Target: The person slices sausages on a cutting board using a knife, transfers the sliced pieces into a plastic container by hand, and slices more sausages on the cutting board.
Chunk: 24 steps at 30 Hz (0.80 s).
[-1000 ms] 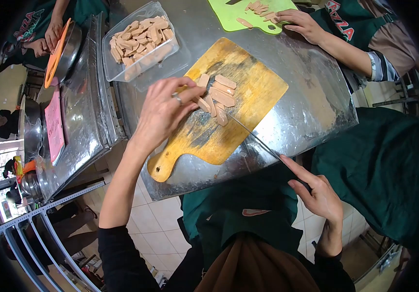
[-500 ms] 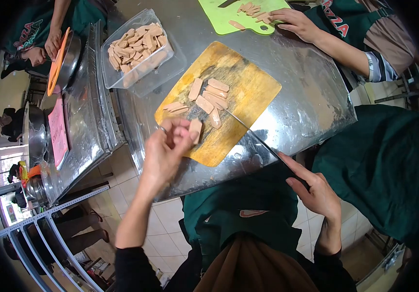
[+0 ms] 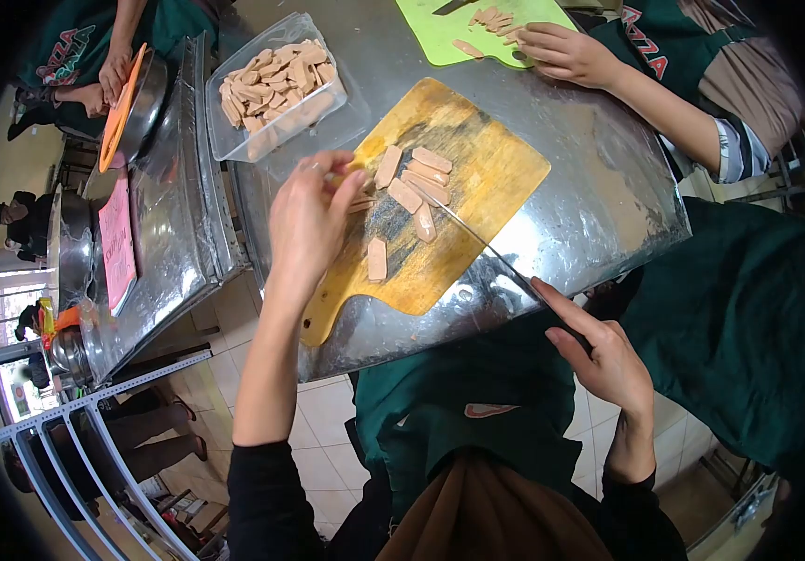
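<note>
My right hand (image 3: 608,360) grips a knife (image 3: 491,248), its index finger stretched along the top and its tip among pale pink sausage slices (image 3: 404,194). These slices lie on a worn wooden cutting board (image 3: 501,159). My left hand (image 3: 304,220) is over the board's left edge, thumb and fingers apart, beside a small group of thin slices (image 3: 361,202) that it partly hides. Nothing shows between its fingers. A single slice (image 3: 377,259) lies by itself nearer the board's handle.
Beyond the board stands a clear plastic tub (image 3: 225,145) heaped with cut slices. At the far right, a co-worker's hand (image 3: 566,54) rests by slices on a green cutting board (image 3: 421,37). Another person holds an orange board (image 3: 122,112) at the left counter.
My left hand has put down the slice it held near the handle and moved up and away to the board's left side. The knife has stayed nearly in place.
</note>
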Tool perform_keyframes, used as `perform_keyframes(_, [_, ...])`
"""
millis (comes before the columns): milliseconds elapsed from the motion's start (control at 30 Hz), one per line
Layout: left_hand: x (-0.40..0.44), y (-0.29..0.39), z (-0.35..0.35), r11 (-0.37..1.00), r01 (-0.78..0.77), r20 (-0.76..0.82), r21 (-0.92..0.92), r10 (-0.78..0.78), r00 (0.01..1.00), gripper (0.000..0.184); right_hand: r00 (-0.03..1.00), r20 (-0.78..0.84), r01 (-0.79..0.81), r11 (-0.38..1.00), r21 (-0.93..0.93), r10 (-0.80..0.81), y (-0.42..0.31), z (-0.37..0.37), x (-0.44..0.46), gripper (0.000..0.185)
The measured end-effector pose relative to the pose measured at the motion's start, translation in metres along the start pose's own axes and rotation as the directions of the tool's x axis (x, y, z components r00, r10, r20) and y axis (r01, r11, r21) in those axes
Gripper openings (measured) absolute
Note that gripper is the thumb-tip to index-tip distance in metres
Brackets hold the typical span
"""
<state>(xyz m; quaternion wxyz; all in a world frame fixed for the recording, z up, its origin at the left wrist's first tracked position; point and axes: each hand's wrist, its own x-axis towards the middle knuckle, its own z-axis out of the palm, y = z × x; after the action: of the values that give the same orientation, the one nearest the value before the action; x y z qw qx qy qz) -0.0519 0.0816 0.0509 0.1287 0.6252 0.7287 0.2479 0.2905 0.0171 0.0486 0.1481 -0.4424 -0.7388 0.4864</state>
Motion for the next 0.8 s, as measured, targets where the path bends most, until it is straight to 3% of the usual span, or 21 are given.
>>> perform_keyframes(100, [0.03, 0.005, 0.019, 0.997, 0.009, 0.133, 0.08, -0.02, 0.991, 0.032, 0.997, -0.041, 0.066, 0.998, -0.003, -0.066, 0.001, 0.003, -0.002, 0.059])
perform_keyframes(200, [0.05, 0.011, 0.027, 0.993, 0.041, 0.287, 0.11, -0.071, 0.955, 0.037, 0.999, -0.028, 0.032, 0.999, 0.021, -0.032, -0.002, 0.002, -0.007, 0.059])
perform_keyframes(300, [0.054, 0.016, 0.027, 0.99, 0.006, 0.303, 0.14, -0.049, 0.952, 0.036, 0.997, 0.011, -0.071, 0.997, 0.032, 0.071, -0.007, -0.002, -0.009, 0.059])
perform_keyframes(600, [0.033, 0.01, 0.005, 0.944, 0.107, 0.269, -0.311, -0.02, 0.963, 0.031, 0.995, -0.066, 0.083, 0.996, 0.038, -0.081, 0.002, 0.0, -0.001, 0.057])
perform_keyframes(800, [-0.048, 0.01, -0.021, 0.746, 0.295, 0.253, -0.596, -0.174, 0.952, 0.024, 0.982, 0.112, -0.172, 0.958, 0.231, 0.15, -0.011, 0.0, -0.003, 0.055])
